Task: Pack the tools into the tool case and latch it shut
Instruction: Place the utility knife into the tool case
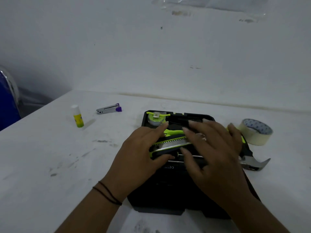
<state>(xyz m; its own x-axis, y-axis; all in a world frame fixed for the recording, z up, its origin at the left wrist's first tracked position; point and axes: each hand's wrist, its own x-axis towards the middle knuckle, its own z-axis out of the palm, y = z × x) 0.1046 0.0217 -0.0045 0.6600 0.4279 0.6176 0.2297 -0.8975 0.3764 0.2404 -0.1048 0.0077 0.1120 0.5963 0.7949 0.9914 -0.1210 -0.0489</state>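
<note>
Head view. The black moulded-plastic tool case (176, 185) lay open on the white, scuffed table (50, 148), directly in front of the person. A round lime-and-grey tape measure (155, 118) sat in the case's far left pocket. The left hand (143, 153) held the near end of a lime-and-black utility knife with a bare metal blade strip (170, 145), thumb under, fingers over it. The right hand (213, 148) lay flat across the middle of the case, fingers straight and spread, pressing on the tools beneath; it gripped nothing that I could see. The two hands were close together, almost touching over the knife.

A claw hammer with steel head and lime-black handle (252, 160) stuck out past the case's right edge, its claw resting on the table.

Risks, as judged: the hammer did not look seated, so the lid would likely foul on it and the latch would not catch. The knife could ride up out of its recess if pushed crooked, and fingers lay near its blade.

Off-task items on the table: white-and-yellow glue stick (77, 116), chrome-and-purple stapler (109, 108), roll of cream masking tape (256, 132).
</note>
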